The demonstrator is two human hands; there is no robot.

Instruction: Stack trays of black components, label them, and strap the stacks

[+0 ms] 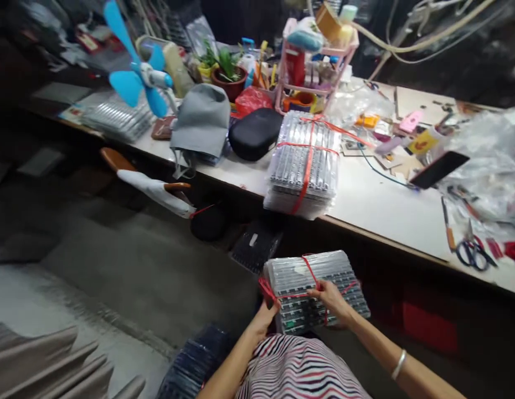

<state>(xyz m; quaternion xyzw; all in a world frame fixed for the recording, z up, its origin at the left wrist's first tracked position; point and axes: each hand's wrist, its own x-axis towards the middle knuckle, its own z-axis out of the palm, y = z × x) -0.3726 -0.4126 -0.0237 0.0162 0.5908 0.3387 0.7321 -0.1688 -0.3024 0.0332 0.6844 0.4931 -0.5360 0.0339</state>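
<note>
A bundle of clear plastic packs (332, 265) with dark rows inside rests at my lap, red ribbon (310, 270) crossed over it. With my left hand (266, 317) I grip the red ribbon at the bundle's left edge, where loose ends bunch up. My right hand (333, 300) pinches the ribbon near the crossing on top of the bundle. On the table's front edge beyond sits a second bundle (297, 166) of similar packs, bound crosswise with red ribbon.
The white table (377, 205) carries scissors (475, 252), a phone (439, 169), a black case (256, 133), a grey fabric cover (201, 119), a blue fan (145, 77) and a pink rack (311, 88). More plastic packs (118, 116) lie at left. A dark stack (195, 363) stands beside my lap.
</note>
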